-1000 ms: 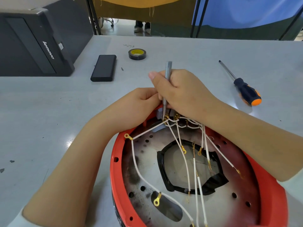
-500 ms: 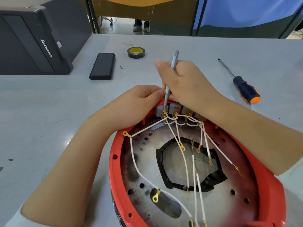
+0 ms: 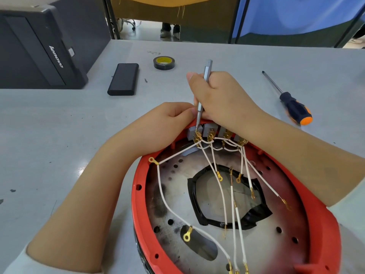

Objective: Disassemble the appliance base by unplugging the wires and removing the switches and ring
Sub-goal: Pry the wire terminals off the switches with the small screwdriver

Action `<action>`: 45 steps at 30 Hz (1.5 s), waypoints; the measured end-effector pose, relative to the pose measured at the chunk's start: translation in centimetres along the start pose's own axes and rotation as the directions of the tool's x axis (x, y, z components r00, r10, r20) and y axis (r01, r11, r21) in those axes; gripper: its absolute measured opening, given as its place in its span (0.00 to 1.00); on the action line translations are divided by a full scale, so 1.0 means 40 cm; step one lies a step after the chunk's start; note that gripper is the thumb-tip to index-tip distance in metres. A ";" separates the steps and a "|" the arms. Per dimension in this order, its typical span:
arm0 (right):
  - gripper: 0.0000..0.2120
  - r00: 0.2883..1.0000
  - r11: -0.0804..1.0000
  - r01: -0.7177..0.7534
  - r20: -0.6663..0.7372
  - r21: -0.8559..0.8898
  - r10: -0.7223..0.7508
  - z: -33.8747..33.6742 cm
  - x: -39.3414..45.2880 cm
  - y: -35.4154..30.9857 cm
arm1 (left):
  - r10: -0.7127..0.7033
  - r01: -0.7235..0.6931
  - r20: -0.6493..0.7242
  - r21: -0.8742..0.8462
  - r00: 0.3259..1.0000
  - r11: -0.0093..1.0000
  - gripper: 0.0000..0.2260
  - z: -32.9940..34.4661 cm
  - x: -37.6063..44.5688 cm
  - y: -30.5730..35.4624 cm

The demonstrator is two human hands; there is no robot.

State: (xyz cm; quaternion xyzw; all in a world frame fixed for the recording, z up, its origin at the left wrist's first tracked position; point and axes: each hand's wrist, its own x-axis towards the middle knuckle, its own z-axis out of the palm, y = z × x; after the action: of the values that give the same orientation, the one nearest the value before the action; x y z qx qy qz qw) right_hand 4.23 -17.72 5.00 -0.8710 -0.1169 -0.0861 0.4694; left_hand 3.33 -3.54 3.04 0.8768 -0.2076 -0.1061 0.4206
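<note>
The red round appliance base lies on the grey table, its metal inside facing up. A row of grey switches sits at its far rim, with white wires plugged in by brass terminals. My right hand grips a thin silver tool, whose tip touches the terminals of the leftmost switch. My left hand grips the far rim of the base beside that switch. A black ring lines the central opening of the metal plate.
An orange-and-black screwdriver lies to the right. A black flat box, a small screw and a roll of black tape lie at the back. A black computer case stands at the far left.
My right hand has lifted with the silver tool, uncovering the row of switches. The tool's tip stays at the leftmost switch. My left hand keeps its hold on the rim.
</note>
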 end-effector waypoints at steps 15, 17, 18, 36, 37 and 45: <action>0.24 0.993 0.988 -0.101 0.071 0.116 0.093 -0.004 0.000 -0.007 | -0.029 0.029 0.024 0.001 0.999 1.000 0.17 0.002 -0.007 0.007; 0.24 0.994 0.995 -0.075 0.089 0.071 0.068 -0.003 -0.007 -0.007 | -0.027 0.027 0.022 -0.013 0.999 1.000 0.16 0.002 -0.008 0.007; 0.25 0.995 0.998 -0.047 0.090 0.033 0.044 -0.001 -0.012 -0.007 | -0.024 0.024 0.017 -0.028 1.000 0.999 0.16 0.002 -0.008 0.007; 0.24 0.998 0.998 0.061 0.010 0.001 -0.061 -0.006 -0.022 0.007 | -0.005 0.006 0.010 -0.024 1.000 1.000 0.16 0.002 -0.004 0.000; 0.24 0.997 0.997 0.074 0.023 -0.025 -0.073 -0.005 -0.025 0.006 | -0.001 0.001 0.011 -0.030 1.000 1.000 0.16 0.002 -0.005 0.001; 0.22 0.999 0.964 0.043 -0.040 0.262 -0.034 -0.030 -0.025 -0.007 | 0.009 -0.009 0.012 -0.027 1.000 1.000 0.14 0.001 -0.002 0.000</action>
State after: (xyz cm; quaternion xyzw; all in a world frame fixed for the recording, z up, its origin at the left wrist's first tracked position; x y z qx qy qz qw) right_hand 3.14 -18.70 5.60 -0.7969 -0.1360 -0.0943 0.5810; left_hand 3.22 -3.54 3.02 0.8694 -0.2126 -0.1124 0.4317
